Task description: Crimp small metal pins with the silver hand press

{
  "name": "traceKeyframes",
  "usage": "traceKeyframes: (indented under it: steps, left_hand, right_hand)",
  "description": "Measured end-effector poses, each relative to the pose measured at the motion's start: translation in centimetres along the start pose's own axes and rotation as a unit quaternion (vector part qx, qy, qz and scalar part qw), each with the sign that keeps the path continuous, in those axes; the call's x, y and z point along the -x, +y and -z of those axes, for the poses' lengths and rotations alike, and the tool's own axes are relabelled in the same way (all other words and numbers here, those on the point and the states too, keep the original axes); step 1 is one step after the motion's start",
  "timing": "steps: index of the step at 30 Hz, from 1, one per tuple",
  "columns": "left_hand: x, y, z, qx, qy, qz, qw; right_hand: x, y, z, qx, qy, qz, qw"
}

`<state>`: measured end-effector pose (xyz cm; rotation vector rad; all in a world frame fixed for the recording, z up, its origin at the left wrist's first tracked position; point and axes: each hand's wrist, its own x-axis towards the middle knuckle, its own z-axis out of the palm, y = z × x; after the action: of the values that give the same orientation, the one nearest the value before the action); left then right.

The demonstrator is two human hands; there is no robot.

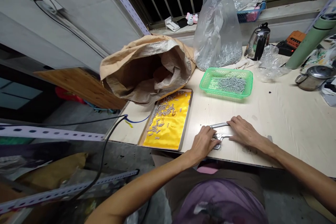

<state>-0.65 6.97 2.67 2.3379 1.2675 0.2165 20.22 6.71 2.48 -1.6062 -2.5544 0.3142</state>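
Note:
Near the front edge of the table, my left hand [202,142] grips one end of a grey metal part [223,135] with long, narrow arms. A slim upper bar [219,125] and a lower piece with a curved end show between my hands; whether they are joined is hidden by my fingers. My right hand [243,131] is closed around the other end, with its fingertips on both bars. To the left of my hands lies a shallow tray [187,119] lined with yellow cloth [168,134], with many small metal pins or rivets [164,108] scattered on it.
A green plastic basket [207,89] of small metal pins stands behind my hands. Farther back are a clear bag [217,31] of pins, a large open brown sack [126,63], a steel kettle [258,42], a green flask [311,40] and a metal cup [313,78].

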Motion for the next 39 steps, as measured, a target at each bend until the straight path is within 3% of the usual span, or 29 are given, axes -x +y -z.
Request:
traceKeyframes:
  steps: [3,6,12,21,25,29,31,34,39]
  left_hand:
    - [-2.3,0.9,-0.7,-0.042,-0.027,-0.121,0.991]
    - [-4.1,1.3,-1.0,-0.060,-0.067,-0.173,0.981]
    - [-4.5,2.0,-0.7,-0.116,-0.101,-0.147,0.977]
    - [-5.6,2.2,-1.2,-0.108,-0.110,-0.117,0.981]
    - [-5.4,1.8,-2.0,-0.105,-0.051,-0.128,0.985]
    - [-2.9,1.3,-4.5,-0.076,0.066,-0.166,0.981]
    - [-1.4,1.4,-5.8,-0.057,0.095,-0.189,0.976]
    - [-0.1,2.2,-6.5,-0.024,0.089,-0.192,0.977]
    - [0.2,3.2,-5.5,0.010,0.064,-0.169,0.984]
  right_hand:
    - [0.3,-0.2,0.2,-0.015,-0.011,0.001,1.000]
    - [0.7,-0.4,0.6,-0.004,-0.022,-0.028,0.999]
    - [0.6,-0.9,1.1,0.070,-0.055,-0.044,0.995]
    - [0.3,-0.4,-0.3,0.080,-0.052,-0.008,0.995]
    - [0.3,0.3,0.3,0.075,-0.018,-0.024,0.997]
    - [-0.1,2.0,1.2,0.018,-0.018,0.003,1.000]
    - [-0.6,2.8,1.2,0.001,-0.017,0.008,1.000]
    - [-2.0,3.8,0.9,0.003,0.018,-0.004,1.000]
    - [-4.0,3.7,1.2,0.016,0.055,-0.006,0.998]
